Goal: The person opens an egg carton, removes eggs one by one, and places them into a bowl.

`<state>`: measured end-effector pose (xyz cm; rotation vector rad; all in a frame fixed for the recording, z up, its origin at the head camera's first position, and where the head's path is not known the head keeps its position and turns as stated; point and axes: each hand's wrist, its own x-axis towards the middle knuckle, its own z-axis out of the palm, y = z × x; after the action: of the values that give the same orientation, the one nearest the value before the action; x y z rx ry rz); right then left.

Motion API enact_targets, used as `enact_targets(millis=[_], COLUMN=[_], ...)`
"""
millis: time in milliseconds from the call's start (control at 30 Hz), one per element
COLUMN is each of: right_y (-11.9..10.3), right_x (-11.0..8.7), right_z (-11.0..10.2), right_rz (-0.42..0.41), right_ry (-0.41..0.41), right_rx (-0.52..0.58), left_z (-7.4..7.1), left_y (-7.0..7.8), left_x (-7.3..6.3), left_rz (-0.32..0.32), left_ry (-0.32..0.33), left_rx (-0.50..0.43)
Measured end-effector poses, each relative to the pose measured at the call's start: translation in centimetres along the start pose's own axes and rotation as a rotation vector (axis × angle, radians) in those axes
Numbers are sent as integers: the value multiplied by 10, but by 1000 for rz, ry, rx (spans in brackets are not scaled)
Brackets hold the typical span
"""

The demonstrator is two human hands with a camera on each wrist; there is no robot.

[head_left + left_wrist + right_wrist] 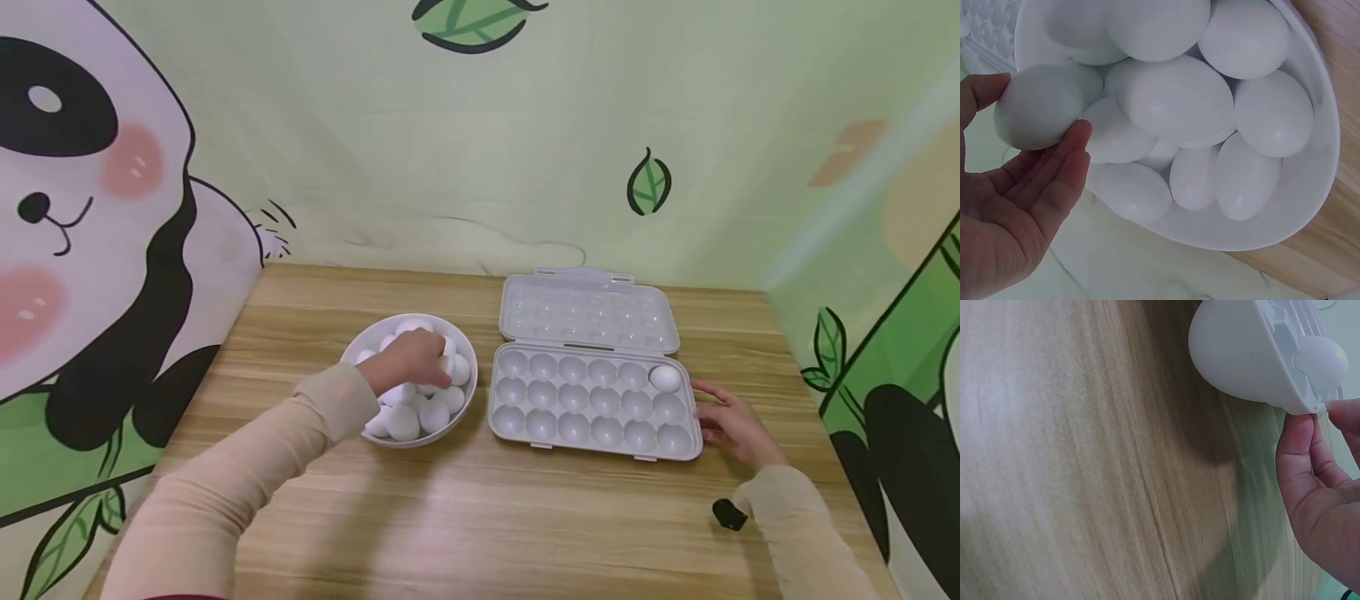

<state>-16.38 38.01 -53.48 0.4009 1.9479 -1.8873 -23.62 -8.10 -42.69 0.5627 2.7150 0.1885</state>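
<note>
Over a white bowl (411, 444) of white eggs (1175, 100), my left hand (411, 358) reaches in from the left. In the left wrist view that hand (1022, 194) pinches one egg (1040, 107) between thumb and fingers, above the others at the bowl's side. To the right lies an opened egg box (588, 446) with its lid folded back. A single egg (665, 379) sits in its back right cup. My right hand (735, 429) is at the box's right end; in the right wrist view its thumb and fingers (1297, 434) grip the edge.
The wooden table (480, 525) backs onto a wall cloth (480, 150) printed with pandas and leaves. The clear lid (588, 312) lies toward the cloth. A small black object (729, 514) shows beside my right sleeve (795, 517).
</note>
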Motion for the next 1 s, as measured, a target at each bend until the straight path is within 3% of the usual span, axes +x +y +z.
enact_targets(millis=[367,1000], right_y=[2,1], right_x=[1,1], right_z=[-2,-1], right_rz=[3,12], right_ry=[3,-2], right_rx=[1,12], left_z=[4,14], left_y=[9,8], left_x=[-7,-8], left_rz=[-63,-56], left_ry=[-26,20], left_rx=[32,32])
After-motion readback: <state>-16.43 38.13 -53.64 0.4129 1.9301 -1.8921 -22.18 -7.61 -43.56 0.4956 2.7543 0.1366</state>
